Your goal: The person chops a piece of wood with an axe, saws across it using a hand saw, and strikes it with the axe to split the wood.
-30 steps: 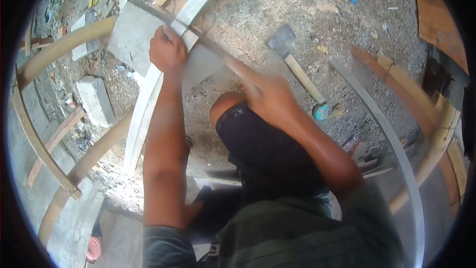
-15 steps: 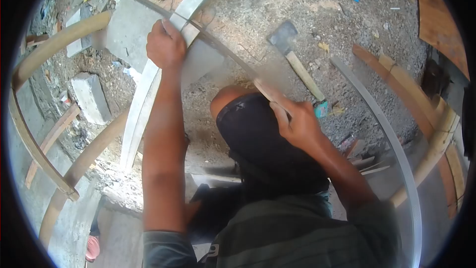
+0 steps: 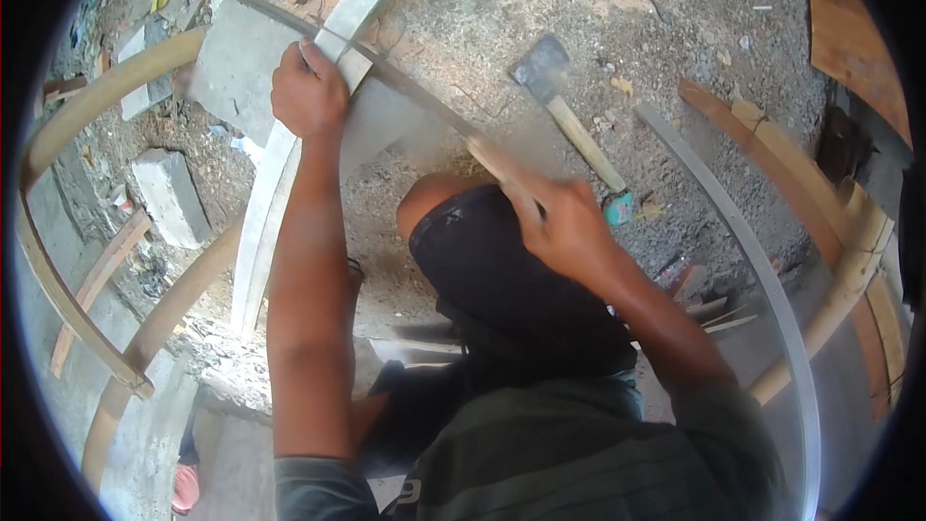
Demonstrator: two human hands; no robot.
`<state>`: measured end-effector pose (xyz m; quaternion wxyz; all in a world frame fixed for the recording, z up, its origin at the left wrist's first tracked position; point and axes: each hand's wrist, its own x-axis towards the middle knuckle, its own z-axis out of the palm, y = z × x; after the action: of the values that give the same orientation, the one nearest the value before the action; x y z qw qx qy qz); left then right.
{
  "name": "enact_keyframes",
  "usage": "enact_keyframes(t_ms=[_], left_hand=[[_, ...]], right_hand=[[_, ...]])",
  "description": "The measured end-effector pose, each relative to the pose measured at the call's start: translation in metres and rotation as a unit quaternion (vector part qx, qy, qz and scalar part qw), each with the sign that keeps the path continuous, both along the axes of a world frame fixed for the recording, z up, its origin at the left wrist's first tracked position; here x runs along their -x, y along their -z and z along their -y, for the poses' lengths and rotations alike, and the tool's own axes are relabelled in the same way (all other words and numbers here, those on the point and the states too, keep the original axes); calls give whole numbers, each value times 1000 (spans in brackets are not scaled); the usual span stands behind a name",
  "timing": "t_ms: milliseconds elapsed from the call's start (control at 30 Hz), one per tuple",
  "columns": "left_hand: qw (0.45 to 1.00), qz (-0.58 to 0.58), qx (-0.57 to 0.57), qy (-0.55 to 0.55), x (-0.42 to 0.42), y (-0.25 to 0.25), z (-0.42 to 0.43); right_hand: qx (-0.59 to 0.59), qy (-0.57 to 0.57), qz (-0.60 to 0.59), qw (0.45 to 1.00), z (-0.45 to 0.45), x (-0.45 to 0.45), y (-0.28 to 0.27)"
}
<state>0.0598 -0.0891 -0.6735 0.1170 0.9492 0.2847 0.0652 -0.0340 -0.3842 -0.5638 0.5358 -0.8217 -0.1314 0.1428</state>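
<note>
My left hand (image 3: 310,92) is closed around a long, pale curved strip (image 3: 262,203) over a flat grey slab (image 3: 241,68). A long thin saw-like blade (image 3: 415,89) crosses the strip just beyond my left fingers, its far end over the slab. Its light wooden handle (image 3: 490,156) lies in my right hand (image 3: 559,227), whose fingers are wrapped round it beside my raised knee. The blade is slightly blurred, and its edge cannot be made out.
A hatchet-like tool (image 3: 579,140) with a wooden handle lies on the ground to the right. Beyond it stands a grey curved strip (image 3: 743,232). Curved wooden pieces (image 3: 791,169) are at the far right, others (image 3: 116,87) at the left. A grey block (image 3: 171,198) rests at left.
My right hand has drawn back toward the lower right with the blade since the earliest frame. My left hand still holds the strip. The view has shifted slightly.
</note>
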Motion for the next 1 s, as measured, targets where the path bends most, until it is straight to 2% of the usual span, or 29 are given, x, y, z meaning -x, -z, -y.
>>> enact_keyframes(t_ms=[67,100,167,300,367,433,500,533,633,700,767,867,933,1000], left_hand=[[1000,-3,7,6,5,0,2],[1000,-5,15,5,7,1,5],[999,-19,39,-5,0,-3,1],[998,47,26,22,3,5,-1],[998,60,13,1,3,-1,6],[998,60,0,-25,4,-10,7],[998,43,41,1,2,-15,8],[998,49,40,-20,0,-16,9],[998,-3,50,-23,2,-24,6],[998,7,57,-25,2,-26,5],[997,9,65,-27,0,-22,3],[999,12,50,7,6,-19,2],[998,31,51,5,4,-22,3],[998,54,32,3,-1,-22,2]], right_hand=[[25,-28,-94,995,-43,-41,19],[60,-53,-188,979,-78,-73,24],[24,-23,-14,999,-116,-95,35],[30,-28,-25,999,-120,-98,24],[126,-57,-74,988,-120,-103,14],[145,-66,-58,986,-128,-102,14],[186,-52,-4,981,-130,-94,21],[185,-57,4,981,-124,-90,23],[214,-89,16,973,-62,-44,6],[210,-76,1,975,-4,-1,-37],[213,-86,-3,973,7,4,-44],[230,-99,15,968,-29,-23,-18],[238,-111,50,964,-102,-79,18],[247,-104,36,963,-124,-92,20]])
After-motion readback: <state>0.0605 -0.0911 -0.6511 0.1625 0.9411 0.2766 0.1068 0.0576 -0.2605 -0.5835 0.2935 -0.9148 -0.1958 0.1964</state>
